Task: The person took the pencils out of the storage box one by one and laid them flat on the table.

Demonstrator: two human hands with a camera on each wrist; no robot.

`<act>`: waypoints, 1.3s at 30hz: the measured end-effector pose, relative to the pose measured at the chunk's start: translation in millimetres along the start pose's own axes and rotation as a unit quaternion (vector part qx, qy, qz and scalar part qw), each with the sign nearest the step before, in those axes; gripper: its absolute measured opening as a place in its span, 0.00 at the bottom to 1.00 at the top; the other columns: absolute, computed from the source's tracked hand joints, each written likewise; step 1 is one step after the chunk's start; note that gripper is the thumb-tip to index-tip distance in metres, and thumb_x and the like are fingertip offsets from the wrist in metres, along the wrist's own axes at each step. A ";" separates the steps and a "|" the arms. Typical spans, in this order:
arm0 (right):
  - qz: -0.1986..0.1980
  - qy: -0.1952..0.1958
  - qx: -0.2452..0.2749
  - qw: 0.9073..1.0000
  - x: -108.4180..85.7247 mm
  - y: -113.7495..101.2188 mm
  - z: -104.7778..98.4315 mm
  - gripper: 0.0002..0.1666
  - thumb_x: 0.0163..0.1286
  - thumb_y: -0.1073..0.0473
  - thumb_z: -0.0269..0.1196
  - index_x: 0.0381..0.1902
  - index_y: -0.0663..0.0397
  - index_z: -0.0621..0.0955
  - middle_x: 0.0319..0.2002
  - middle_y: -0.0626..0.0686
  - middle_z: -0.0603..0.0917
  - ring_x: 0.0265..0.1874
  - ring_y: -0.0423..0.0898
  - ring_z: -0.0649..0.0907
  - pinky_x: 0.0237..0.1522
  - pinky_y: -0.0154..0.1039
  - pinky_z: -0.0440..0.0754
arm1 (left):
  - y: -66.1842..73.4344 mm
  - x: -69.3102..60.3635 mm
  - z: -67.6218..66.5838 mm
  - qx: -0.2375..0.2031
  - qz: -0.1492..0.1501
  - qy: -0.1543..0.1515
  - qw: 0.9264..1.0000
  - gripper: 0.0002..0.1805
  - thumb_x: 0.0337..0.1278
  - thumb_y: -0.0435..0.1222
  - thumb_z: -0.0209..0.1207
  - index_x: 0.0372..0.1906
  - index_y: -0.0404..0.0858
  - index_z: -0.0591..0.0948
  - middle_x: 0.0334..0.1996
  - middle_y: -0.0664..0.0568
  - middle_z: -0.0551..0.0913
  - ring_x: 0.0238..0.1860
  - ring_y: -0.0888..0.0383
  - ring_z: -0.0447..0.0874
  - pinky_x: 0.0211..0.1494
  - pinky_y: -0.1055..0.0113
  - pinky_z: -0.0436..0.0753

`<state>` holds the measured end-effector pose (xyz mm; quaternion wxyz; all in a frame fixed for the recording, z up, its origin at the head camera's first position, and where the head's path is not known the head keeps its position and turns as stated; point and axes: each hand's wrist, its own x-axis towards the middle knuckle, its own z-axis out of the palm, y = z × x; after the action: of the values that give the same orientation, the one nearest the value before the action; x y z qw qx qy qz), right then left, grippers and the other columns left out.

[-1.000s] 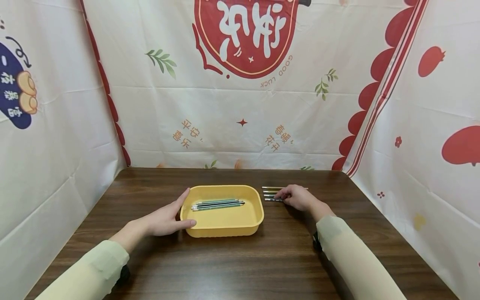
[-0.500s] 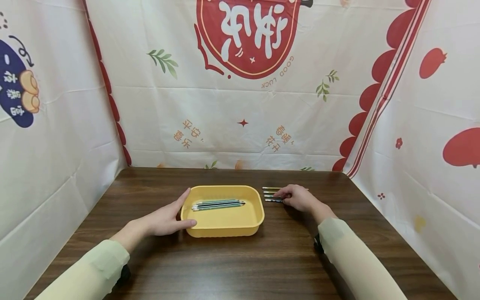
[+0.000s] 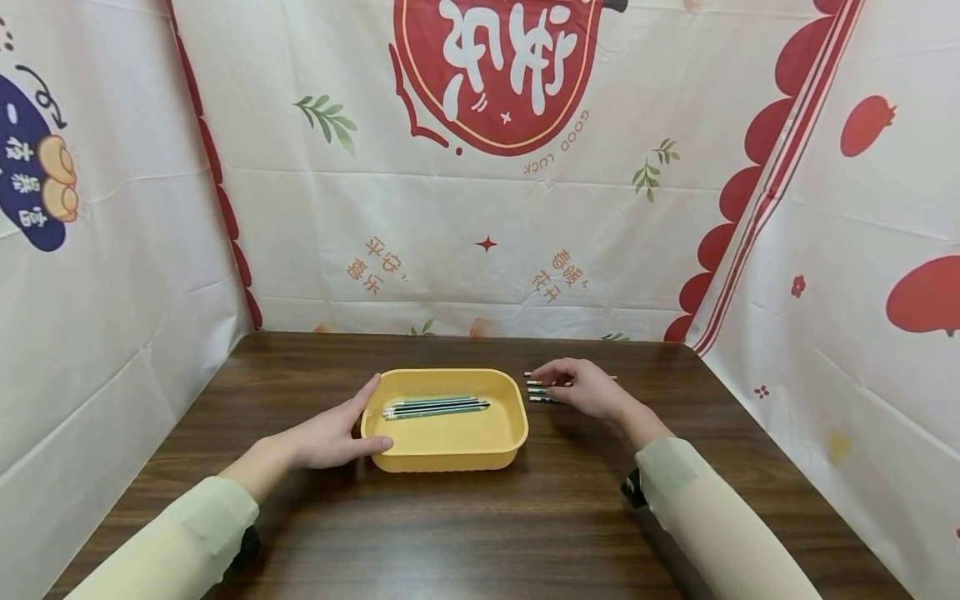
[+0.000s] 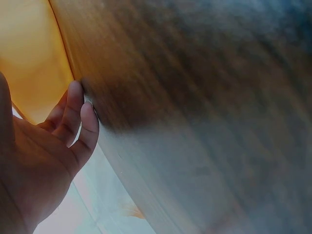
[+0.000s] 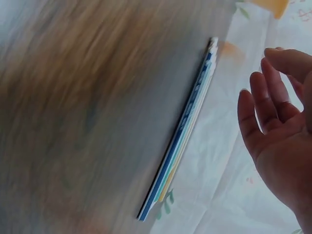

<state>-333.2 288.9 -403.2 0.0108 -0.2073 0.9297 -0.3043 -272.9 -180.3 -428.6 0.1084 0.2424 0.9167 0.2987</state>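
A shallow yellow plastic box [image 3: 450,462] stands mid-table in the head view. Inside it lies a bundle of green, black and white pencils [image 3: 437,407], side by side. My left hand [image 3: 326,437] holds the box's left end, thumb over the near rim and forefinger at the far corner. To the right of the box, several more pencils [image 3: 537,391] lie in a row, partly hidden under my right hand [image 3: 592,389]. In the right wrist view a blue patterned pencil [image 5: 175,139] is nearest, and the fingers are loosely bent, apart from the row.
The dark wood table [image 3: 480,533] spreads toward the front and both sides. A white printed cloth [image 3: 465,208] hangs behind it and along the left and right edges.
My right hand has lifted slightly off the row of pencils, and its forefinger has spread away from the thumb toward the far side. The left hand and the box have stayed put.
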 end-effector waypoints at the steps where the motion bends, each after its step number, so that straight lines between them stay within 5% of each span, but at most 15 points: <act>1: 0.004 -0.001 0.009 1.000 -0.1 -2.4 0.0 0.19 0.77 0.63 0.69 0.63 0.51 0.89 0.49 0.52 0.90 0.47 0.46 0.84 0.49 0.40 0.84 | -0.1 0.2 0.1 -0.001 0.001 0.000 1.000 0.64 0.73 0.64 0.64 0.91 0.39 0.37 0.90 0.35 0.50 0.85 0.38 0.63 0.84 0.35 0.66; 12: -0.027 0.007 0.065 0.997 0.2 -30.0 3.0 0.25 0.77 0.60 0.71 0.69 0.45 0.85 0.65 0.60 0.86 0.57 0.54 0.84 0.55 0.44 0.84 | -1.4 0.9 1.6 0.004 0.006 0.002 1.000 0.65 0.73 0.65 0.63 0.91 0.38 0.38 0.90 0.35 0.51 0.85 0.38 0.64 0.83 0.35 0.67; 24: -0.065 0.002 0.084 0.994 11.4 -62.5 13.0 0.25 0.76 0.59 0.72 0.69 0.40 0.86 0.62 0.62 0.84 0.51 0.49 0.84 0.47 0.44 0.85 | -1.0 1.2 0.8 0.001 0.004 0.001 1.000 0.66 0.72 0.65 0.64 0.91 0.38 0.37 0.89 0.34 0.53 0.84 0.38 0.66 0.83 0.35 0.68; 39: -0.091 -0.038 0.093 0.991 30.2 -96.8 43.4 0.23 0.75 0.61 0.73 0.66 0.44 0.88 0.56 0.55 0.87 0.48 0.46 0.84 0.51 0.41 0.85 | -2.0 0.9 0.6 -0.002 0.001 0.000 1.000 0.66 0.72 0.66 0.64 0.91 0.38 0.37 0.88 0.34 0.54 0.84 0.39 0.66 0.83 0.36 0.67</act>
<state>-317.9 182.2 -380.2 0.0374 -0.3008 0.8734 -0.3812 -274.3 -180.9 -430.4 0.1083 0.2433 0.9159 0.3003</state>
